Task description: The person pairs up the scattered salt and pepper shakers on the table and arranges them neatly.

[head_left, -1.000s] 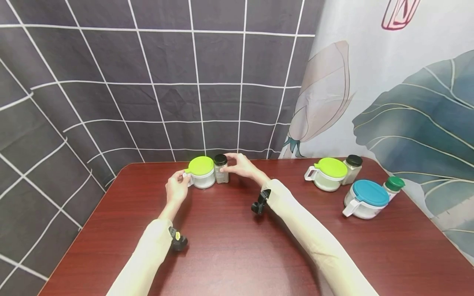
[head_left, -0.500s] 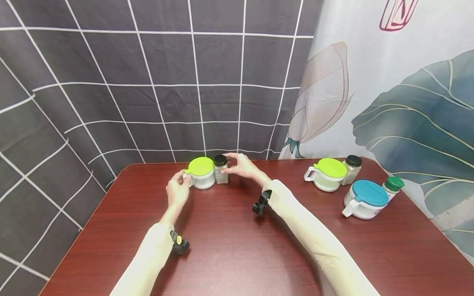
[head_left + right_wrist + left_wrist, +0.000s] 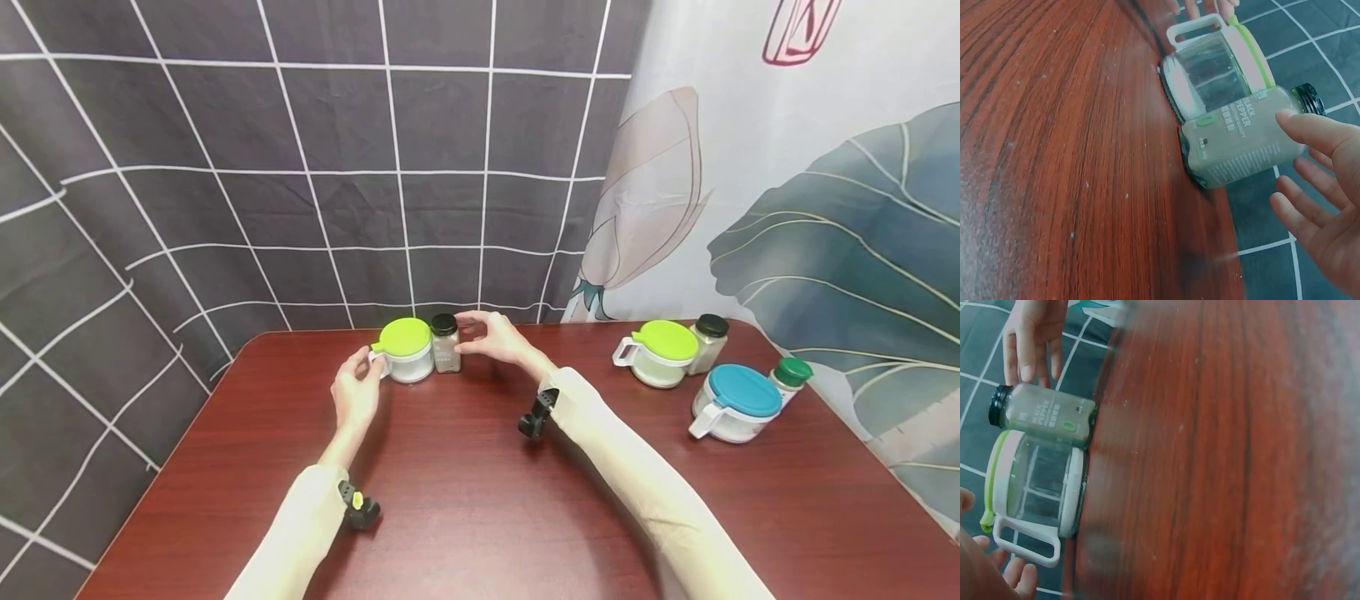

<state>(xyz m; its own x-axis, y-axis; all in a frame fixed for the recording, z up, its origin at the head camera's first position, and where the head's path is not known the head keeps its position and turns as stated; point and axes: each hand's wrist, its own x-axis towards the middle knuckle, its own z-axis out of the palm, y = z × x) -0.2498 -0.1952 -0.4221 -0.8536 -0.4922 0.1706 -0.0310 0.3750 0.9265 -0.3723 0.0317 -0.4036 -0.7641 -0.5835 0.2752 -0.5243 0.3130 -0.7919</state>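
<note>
A clear seasoning jar with a lime-green lid (image 3: 405, 337) and white handle (image 3: 1029, 540) stands upright near the table's back edge. Touching its right side is a black-capped pepper bottle (image 3: 447, 352), with "BLACK PEPPER" lettering readable in the right wrist view. My left hand (image 3: 356, 393) is at the jar's handle, its fingers loosely spread beside it rather than wrapped round it. To the right of the pepper bottle, my right hand (image 3: 501, 340) has its fingers spread apart. Its thumb (image 3: 1316, 128) is at or very near the bottle; whether it touches I cannot tell.
At the right stand another green-lidded jar (image 3: 660, 358), a black-capped bottle (image 3: 708, 343), a blue-lidded jar (image 3: 738, 404) and a green-capped bottle (image 3: 791, 379). A grid-patterned cloth (image 3: 337, 208) hangs behind the reddish-brown table (image 3: 465, 483).
My right hand has eased slightly right, away from the pepper bottle. My left hand has barely shifted at the handle. The jar and bottle stay together.
</note>
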